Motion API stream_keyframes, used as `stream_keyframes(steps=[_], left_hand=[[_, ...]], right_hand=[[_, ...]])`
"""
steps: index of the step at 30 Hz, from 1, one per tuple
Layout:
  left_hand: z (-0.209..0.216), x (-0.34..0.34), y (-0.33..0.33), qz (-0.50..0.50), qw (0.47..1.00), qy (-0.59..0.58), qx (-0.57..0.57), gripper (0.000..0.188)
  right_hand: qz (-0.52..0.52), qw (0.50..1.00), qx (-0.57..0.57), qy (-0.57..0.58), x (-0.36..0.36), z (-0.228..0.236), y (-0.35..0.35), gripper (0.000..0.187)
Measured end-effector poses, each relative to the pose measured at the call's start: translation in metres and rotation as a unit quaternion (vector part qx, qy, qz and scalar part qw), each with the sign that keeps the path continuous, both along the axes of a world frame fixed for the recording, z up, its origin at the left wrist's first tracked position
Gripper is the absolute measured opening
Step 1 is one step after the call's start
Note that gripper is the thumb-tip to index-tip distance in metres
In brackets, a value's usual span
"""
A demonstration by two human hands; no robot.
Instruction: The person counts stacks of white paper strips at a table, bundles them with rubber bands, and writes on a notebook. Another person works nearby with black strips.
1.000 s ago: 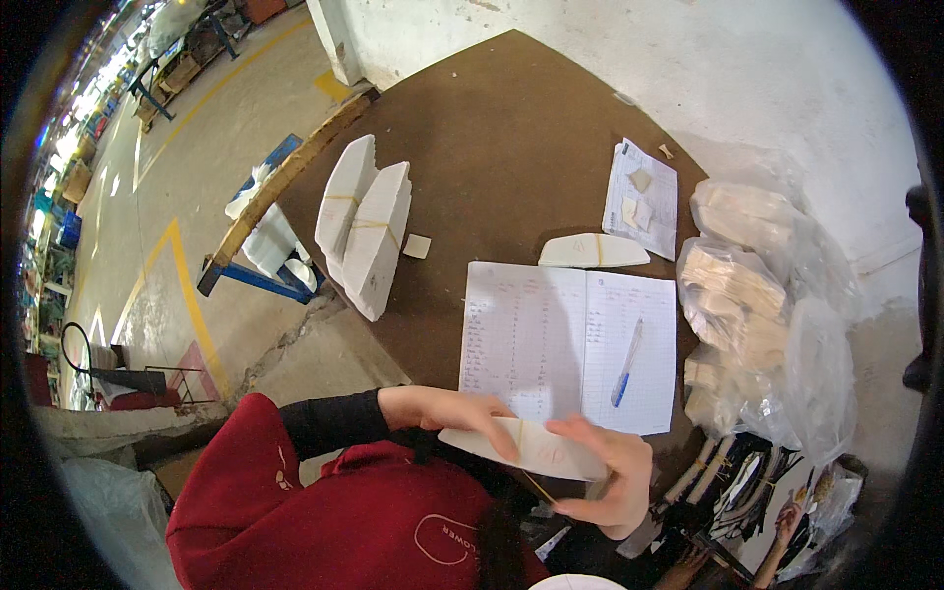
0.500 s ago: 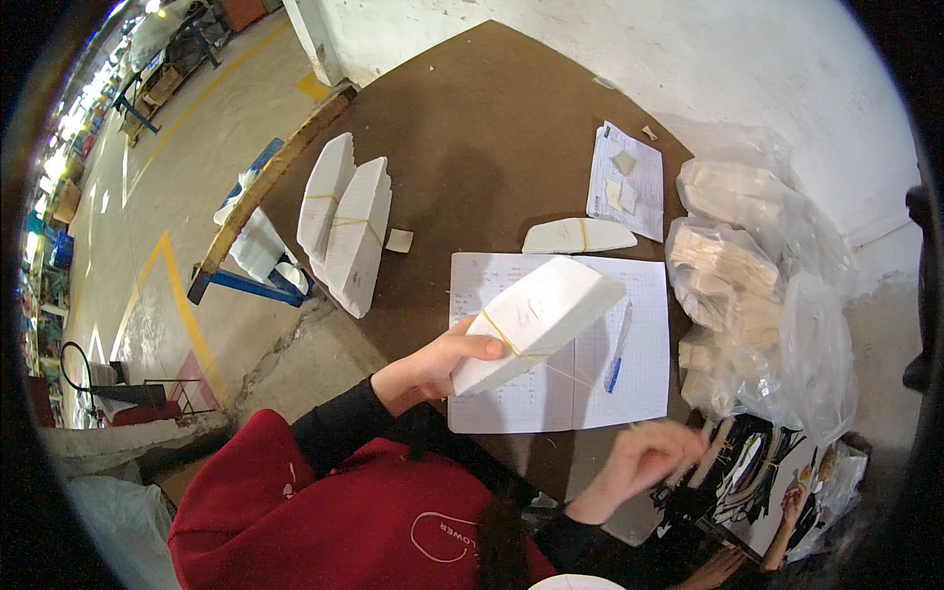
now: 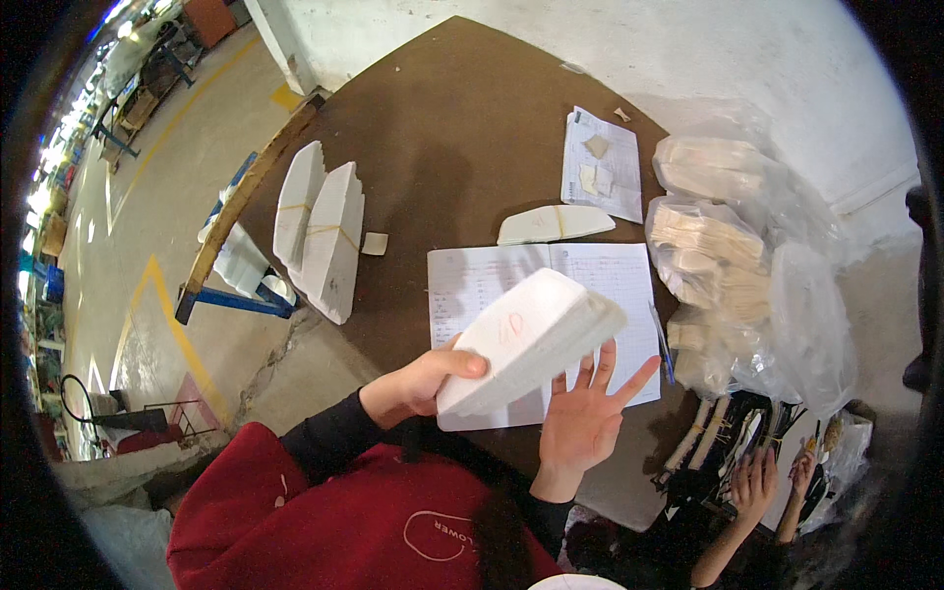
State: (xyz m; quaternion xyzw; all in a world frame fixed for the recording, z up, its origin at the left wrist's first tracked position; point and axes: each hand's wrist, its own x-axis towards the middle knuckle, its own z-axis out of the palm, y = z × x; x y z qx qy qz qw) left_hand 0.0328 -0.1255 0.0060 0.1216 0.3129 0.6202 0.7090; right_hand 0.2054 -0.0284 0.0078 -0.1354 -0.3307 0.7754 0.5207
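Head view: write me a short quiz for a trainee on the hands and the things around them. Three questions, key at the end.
1. Short answer: which hand shows an open palm with spread fingers while the other holds the white stack?
2. True or false: the pen lies at the right edge of the open notebook.
3. Multiple choice: where are the plastic bags? a) left of the notebook; b) right of it; c) on top of it.

Key: 1. The right hand; the left hand holds the white stack. 2. True. 3. b.
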Motion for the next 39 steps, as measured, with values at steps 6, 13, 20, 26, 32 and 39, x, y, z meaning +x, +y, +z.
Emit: stream_keyframes(steps=[6,13,20,26,32,39], left_hand=[[-0.019,-0.001,-0.001,-0.012,0.999,-0.031,0.024,0.083],[-0.016,0.0,-0.002,0.028,0.999,-0.028,-0.022,0.084],[0.022,-0.018,0.02,0.039,0.705,0.706,0.06,0.053],[-0.033,-0.01,0.015,0.034,0.513,0.852,0.103,0.063],[-0.036,-0.002,0.005,0.108,0.557,0.817,0.102,0.08],[-0.044,-0.008,0.003,0.052,0.538,0.834,0.115,0.08]], right_hand=[[-0.015,0.999,-0.003,-0.042,0.004,0.0,0.011,0.088],[-0.023,0.994,-0.087,-0.066,0.004,0.0,0.003,0.1],[-0.107,0.979,0.021,-0.175,0.012,-0.02,0.033,0.08],[-0.036,0.717,0.491,-0.494,-0.006,-0.057,0.031,0.064],[-0.051,0.781,0.437,-0.443,-0.011,-0.058,0.025,0.066],[-0.048,0.73,0.452,-0.51,-0.018,-0.05,0.009,0.065]])
